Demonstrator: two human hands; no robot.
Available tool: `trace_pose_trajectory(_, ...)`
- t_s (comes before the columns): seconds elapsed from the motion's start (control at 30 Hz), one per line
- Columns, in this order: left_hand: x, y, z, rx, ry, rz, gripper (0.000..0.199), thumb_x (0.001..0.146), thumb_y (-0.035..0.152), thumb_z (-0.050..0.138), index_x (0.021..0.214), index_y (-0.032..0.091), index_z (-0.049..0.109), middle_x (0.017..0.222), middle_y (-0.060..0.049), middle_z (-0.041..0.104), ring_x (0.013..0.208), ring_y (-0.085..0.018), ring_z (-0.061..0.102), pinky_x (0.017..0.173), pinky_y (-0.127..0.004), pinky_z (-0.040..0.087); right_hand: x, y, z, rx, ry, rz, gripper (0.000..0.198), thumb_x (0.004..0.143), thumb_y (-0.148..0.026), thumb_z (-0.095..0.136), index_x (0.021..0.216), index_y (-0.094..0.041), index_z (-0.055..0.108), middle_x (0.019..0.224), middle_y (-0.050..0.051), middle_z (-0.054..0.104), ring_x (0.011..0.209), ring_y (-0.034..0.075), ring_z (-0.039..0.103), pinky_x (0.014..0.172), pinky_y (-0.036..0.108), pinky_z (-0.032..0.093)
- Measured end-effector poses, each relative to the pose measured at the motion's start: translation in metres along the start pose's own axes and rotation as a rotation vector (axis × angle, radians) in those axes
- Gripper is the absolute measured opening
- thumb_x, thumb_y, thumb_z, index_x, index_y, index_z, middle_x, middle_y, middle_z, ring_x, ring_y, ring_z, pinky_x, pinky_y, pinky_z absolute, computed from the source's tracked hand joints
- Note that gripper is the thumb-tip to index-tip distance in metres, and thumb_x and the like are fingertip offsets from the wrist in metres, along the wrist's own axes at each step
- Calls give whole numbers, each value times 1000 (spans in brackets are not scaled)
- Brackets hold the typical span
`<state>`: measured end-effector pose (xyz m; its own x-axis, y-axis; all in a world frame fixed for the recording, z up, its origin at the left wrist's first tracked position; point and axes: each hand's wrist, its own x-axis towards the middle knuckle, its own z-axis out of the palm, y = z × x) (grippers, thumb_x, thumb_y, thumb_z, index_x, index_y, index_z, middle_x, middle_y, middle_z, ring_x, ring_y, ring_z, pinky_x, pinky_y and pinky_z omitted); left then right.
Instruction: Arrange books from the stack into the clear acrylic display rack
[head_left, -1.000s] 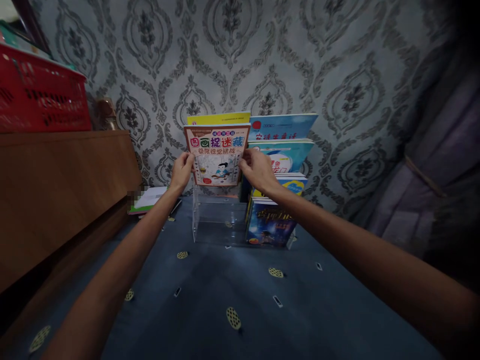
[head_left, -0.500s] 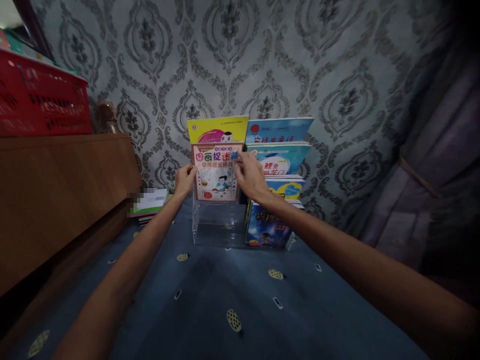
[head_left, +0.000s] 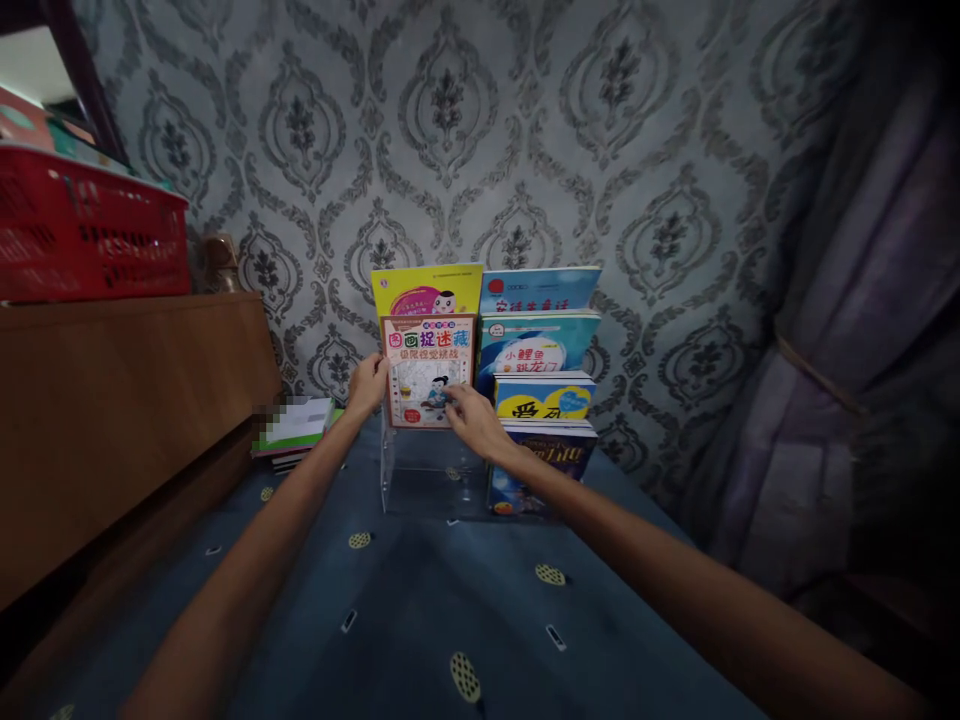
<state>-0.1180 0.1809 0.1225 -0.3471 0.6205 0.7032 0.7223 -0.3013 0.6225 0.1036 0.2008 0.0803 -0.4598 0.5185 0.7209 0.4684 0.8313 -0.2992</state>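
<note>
A picture book (head_left: 424,350) with a pink-brown border stands in the left column of a clear acrylic book rack (head_left: 420,480). My left hand (head_left: 369,382) is closed at the book's left edge, fingertips curled against it. My right hand (head_left: 476,418) rests its fingertips on the lower right of the cover, fingers partly stretched out. Behind this book rises a yellow book (head_left: 427,280). In the right column stand a blue book (head_left: 547,285), a teal book (head_left: 577,335), a yellow-and-blue book (head_left: 514,395) and a dark blue book (head_left: 517,490), the last partly covered by my right arm.
To the left, a small stack of books (head_left: 296,425) lies on the dark blue patterned cloth (head_left: 405,620). A wooden cabinet (head_left: 135,390) beside it carries a red plastic basket (head_left: 90,225). Patterned wallpaper (head_left: 517,150) stands behind the rack, and a tied curtain (head_left: 817,330) hangs at right.
My right hand has slid down from the book's upper right edge to the lower right of its cover. My left hand stays at the left edge. The view has tilted slightly upward.
</note>
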Motion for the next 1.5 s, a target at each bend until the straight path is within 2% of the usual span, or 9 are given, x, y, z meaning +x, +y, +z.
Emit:
trace_pose_trajectory(0.3,3,-6,9,19,2,-71,26,93,24,49,67,24,45,75,-7,66,86,-27,64,77,-32,45,-15,1,-4,62,-10,25,36,85,-12,52,117,-19,69,114,12,70,108,27,65,98,45,52)
trace_pose_trajectory(0.43,4,-7,9,11,12,-76,28,93,23,50,66,24,43,75,-8,66,92,-28,65,81,-33,45,-25,-2,-7,92,-29,41,37,85,-11,51,117,-17,69,114,14,69,102,27,66,92,44,54)
trace_pose_trajectory(0.57,0,-6,7,-2,12,-60,27,94,22,49,68,24,44,73,-5,64,88,-24,64,81,-31,46,-38,-4,-5,98,-44,56,36,86,-12,52,116,-19,69,110,11,69,98,25,66,90,41,54)
trace_pose_trajectory(0.7,-6,-4,4,2,-14,-49,25,96,24,47,72,22,49,77,-4,64,83,-22,62,81,-31,48,-53,-5,-1,103,-77,49,35,87,-12,51,116,-19,69,109,10,69,97,23,66,88,37,54)
trace_pose_trajectory(0.87,-13,0,0,18,-43,-46,25,98,27,44,76,20,53,80,-4,65,86,-21,62,85,-31,48,-73,-12,4,139,-122,89,33,87,-11,51,115,-17,69,112,11,70,93,22,68,87,39,55)
trace_pose_trajectory(1.17,-21,1,-2,48,-37,-48,24,101,32,43,93,17,59,98,-10,70,96,-24,64,88,-34,48,-103,-18,5,192,-181,124,32,89,-11,50,115,-17,68,112,12,70,97,22,68,88,37,54)
trace_pose_trajectory(1.37,-24,-10,-5,56,-12,-18,23,102,33,42,104,16,57,103,-10,69,98,-22,64,90,-34,49,-122,-18,13,207,-202,162,31,90,-14,52,116,-17,69,108,11,72,94,22,69,86,38,55)
trace_pose_trajectory(1.5,-47,-36,-8,91,4,-22,23,103,33,39,110,17,54,103,-8,68,97,-20,65,89,-33,50,-149,-23,25,250,-248,178,31,92,-17,51,116,-20,70,109,9,73,96,22,70,90,38,54)
